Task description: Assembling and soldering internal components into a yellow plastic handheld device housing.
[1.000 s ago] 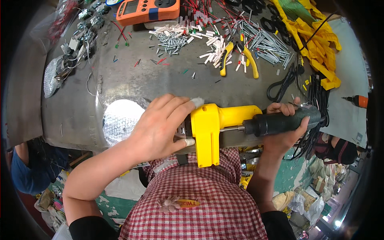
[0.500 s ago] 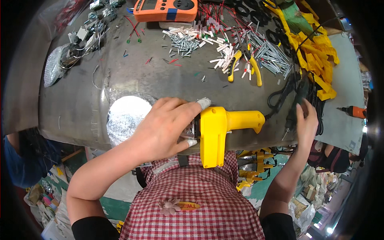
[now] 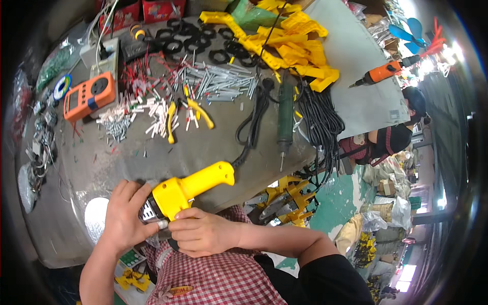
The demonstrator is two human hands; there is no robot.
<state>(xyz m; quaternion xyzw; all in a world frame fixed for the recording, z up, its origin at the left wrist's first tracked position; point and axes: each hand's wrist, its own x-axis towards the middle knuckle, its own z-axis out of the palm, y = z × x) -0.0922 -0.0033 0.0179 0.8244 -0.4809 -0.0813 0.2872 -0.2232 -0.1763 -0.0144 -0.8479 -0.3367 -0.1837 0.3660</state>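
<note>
A yellow plastic tool housing (image 3: 170,198) with a stubby handle (image 3: 211,180) lies at the table's near edge, a black cord running from the handle's end. My left hand (image 3: 124,216), with a white finger cot on the thumb, is closed around the slotted metal part (image 3: 148,211) beside the housing. My right hand (image 3: 206,234) is closed against the housing's near end; its fingertips are partly hidden. Left of my left hand shows a round, shiny silver piece (image 3: 96,218). A dark green electric screwdriver (image 3: 285,117) is to the right of the handle, apart from both hands.
Yellow-handled pliers (image 3: 172,122), long screws (image 3: 223,81) and short screws (image 3: 114,129) lie farther back. An orange multimeter (image 3: 89,96) is at the left. Black cables (image 3: 320,112) and yellow housings (image 3: 290,46) lie at the right, near an orange screwdriver (image 3: 378,73). Another person (image 3: 389,137) sits beyond.
The view has swung to the right. My right hand has come from beside the green screwdriver to the yellow housing. The housing has tilted, its handle end pointing farther away; my left hand still grips the metal part.
</note>
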